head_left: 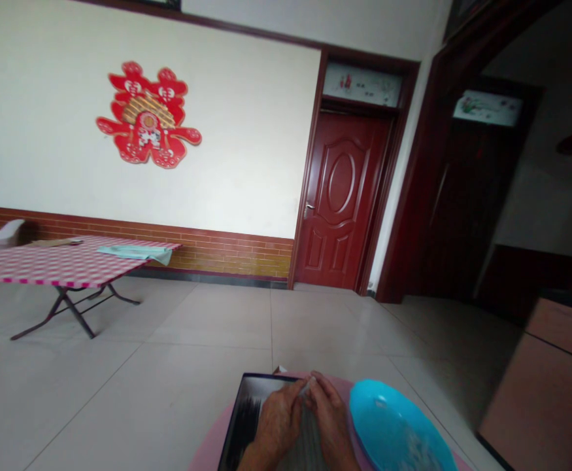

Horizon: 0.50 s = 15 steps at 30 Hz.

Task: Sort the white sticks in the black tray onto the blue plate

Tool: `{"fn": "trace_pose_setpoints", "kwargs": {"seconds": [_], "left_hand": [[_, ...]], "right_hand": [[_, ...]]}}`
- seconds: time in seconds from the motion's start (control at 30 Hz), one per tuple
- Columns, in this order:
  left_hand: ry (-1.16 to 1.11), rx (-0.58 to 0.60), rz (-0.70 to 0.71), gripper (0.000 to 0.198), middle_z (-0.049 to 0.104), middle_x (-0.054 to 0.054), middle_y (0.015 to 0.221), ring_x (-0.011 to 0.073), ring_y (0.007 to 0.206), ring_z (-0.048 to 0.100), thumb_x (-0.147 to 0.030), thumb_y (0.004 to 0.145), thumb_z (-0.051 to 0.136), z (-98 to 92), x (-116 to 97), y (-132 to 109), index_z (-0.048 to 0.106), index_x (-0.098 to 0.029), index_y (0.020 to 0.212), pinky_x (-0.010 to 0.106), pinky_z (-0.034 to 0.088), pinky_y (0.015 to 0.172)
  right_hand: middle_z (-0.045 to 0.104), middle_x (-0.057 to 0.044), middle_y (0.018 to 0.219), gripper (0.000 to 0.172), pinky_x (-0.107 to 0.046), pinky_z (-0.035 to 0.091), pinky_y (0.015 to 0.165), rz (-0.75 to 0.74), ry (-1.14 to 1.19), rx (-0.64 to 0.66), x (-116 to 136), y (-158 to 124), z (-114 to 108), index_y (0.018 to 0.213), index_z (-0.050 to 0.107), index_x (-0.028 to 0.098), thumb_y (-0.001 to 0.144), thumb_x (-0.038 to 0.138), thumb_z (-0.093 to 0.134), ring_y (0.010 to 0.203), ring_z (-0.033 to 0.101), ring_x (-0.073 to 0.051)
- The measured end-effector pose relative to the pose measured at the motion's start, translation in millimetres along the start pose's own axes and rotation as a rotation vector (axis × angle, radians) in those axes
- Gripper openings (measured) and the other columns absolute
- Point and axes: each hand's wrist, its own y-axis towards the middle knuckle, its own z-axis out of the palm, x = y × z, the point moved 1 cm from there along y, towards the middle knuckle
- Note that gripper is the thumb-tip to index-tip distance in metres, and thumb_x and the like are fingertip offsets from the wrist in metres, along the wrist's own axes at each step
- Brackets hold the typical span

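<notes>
My left hand (280, 418) and my right hand (331, 418) meet at the fingertips, low in the head view. Both are closed in a pinch; something small and pale seems to be between them, too small to name. Beneath them lies a shallow, dark-rimmed box (240, 400) with a pale inside. Dark, thin, stick-like pieces (249, 418) lie in its left part, and pale strips show between my wrists. To the right of my right hand sits a bright blue plastic basin (376, 409) holding small, whitish translucent pieces (420, 451).
Box and basin rest on a round pink surface (212, 445). A folding table (84, 261) with a red-checked top stands at the left, bearing a light green cloth (138, 252). A brown cabinet (550, 379) is at the right. Behind is a red door (342, 203).
</notes>
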Motion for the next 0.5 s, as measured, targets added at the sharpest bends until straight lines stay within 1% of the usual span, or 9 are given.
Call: {"fn": "trace_pose_setpoints", "kwargs": {"seconds": [0.13,0.17,0.2,0.23,0.27,0.33,0.37,0.43,0.5], "left_hand": [[0.014,-0.102,-0.064,0.038,0.070,0.007,0.111,0.0190,0.096,0.068,-0.023,0.091,0.037,3.8,6.0,0.6,0.058,-0.020,0.122,0.032,0.054,0.086],[0.010,-0.108,-0.081,0.039,0.070,0.007,0.111,0.0184,0.096,0.068,-0.023,0.091,0.036,4.2,7.2,1.3,0.057,-0.020,0.124,0.031,0.054,0.085],[0.000,-0.105,-0.093,0.040,0.071,0.007,0.109,0.0175,0.092,0.069,-0.024,0.092,0.036,4.2,8.3,2.2,0.055,-0.020,0.126,0.029,0.054,0.082],[-0.009,-0.100,-0.123,0.040,0.073,0.006,0.102,0.0166,0.083,0.070,-0.025,0.092,0.035,3.8,9.4,3.1,0.054,-0.020,0.127,0.027,0.056,0.077],[-0.017,-0.099,-0.155,0.040,0.075,0.005,0.093,0.0165,0.076,0.071,-0.026,0.093,0.033,3.2,10.3,3.9,0.055,-0.019,0.126,0.027,0.056,0.071],[-0.024,-0.088,-0.174,0.040,0.075,0.004,0.088,0.0170,0.075,0.071,-0.028,0.094,0.033,2.0,11.2,4.7,0.057,-0.018,0.124,0.027,0.056,0.071],[-0.023,-0.078,-0.169,0.039,0.075,0.004,0.089,0.0174,0.078,0.071,-0.029,0.094,0.033,1.7,11.3,4.6,0.058,-0.019,0.122,0.028,0.056,0.072],[-0.016,-0.056,-0.145,0.038,0.074,0.005,0.097,0.0179,0.084,0.070,-0.029,0.093,0.035,1.8,11.1,3.5,0.059,-0.020,0.121,0.029,0.055,0.076],[-0.017,-0.037,-0.129,0.037,0.073,0.004,0.104,0.0178,0.090,0.070,-0.027,0.092,0.036,2.4,10.4,2.2,0.058,-0.022,0.121,0.030,0.054,0.080]], "right_hand": [[0.072,-0.004,0.082,0.047,-0.028,0.052,0.063,-0.030,-0.090,-0.183,-1.0,8.3,-7.7,0.097,0.064,0.016,0.063,0.048,0.065,0.075,0.066,-0.021],[0.071,-0.004,0.079,0.048,-0.028,0.052,0.061,-0.031,-0.109,-0.208,0.9,11.0,-9.1,0.099,0.063,0.016,0.064,0.048,0.063,0.074,0.066,-0.020],[0.071,-0.005,0.078,0.049,-0.028,0.052,0.059,-0.034,-0.138,-0.217,4.3,13.9,-10.6,0.101,0.062,0.015,0.066,0.048,0.060,0.073,0.066,-0.021],[0.071,-0.006,0.079,0.049,-0.028,0.052,0.058,-0.046,-0.201,-0.201,9.2,17.1,-12.6,0.103,0.061,0.014,0.068,0.047,0.057,0.072,0.066,-0.021],[0.071,-0.006,0.078,0.048,-0.028,0.051,0.056,-0.060,-0.302,-0.171,15.4,20.4,-15.7,0.106,0.061,0.013,0.071,0.045,0.053,0.071,0.067,-0.021],[0.072,-0.007,0.077,0.045,-0.029,0.051,0.057,-0.101,-0.575,-0.128,30.3,26.0,-27.8,0.108,0.061,0.013,0.075,0.041,0.048,0.069,0.066,-0.020],[0.072,-0.007,0.078,0.042,-0.029,0.051,0.060,-0.117,-0.664,-0.123,37.9,27.9,-37.3,0.104,0.064,0.014,0.074,0.038,0.049,0.070,0.066,-0.020],[0.073,-0.006,0.081,0.029,-0.031,0.050,0.070,-0.135,-0.772,-0.106,50.8,29.5,-61.4,0.089,0.070,0.017,0.067,0.032,0.057,0.076,0.066,-0.021],[0.073,-0.005,0.076,0.016,-0.032,0.048,0.075,-0.132,-0.857,-0.080,58.9,27.9,-88.4,0.072,0.071,0.020,0.060,0.024,0.062,0.077,0.066,-0.022]]}}
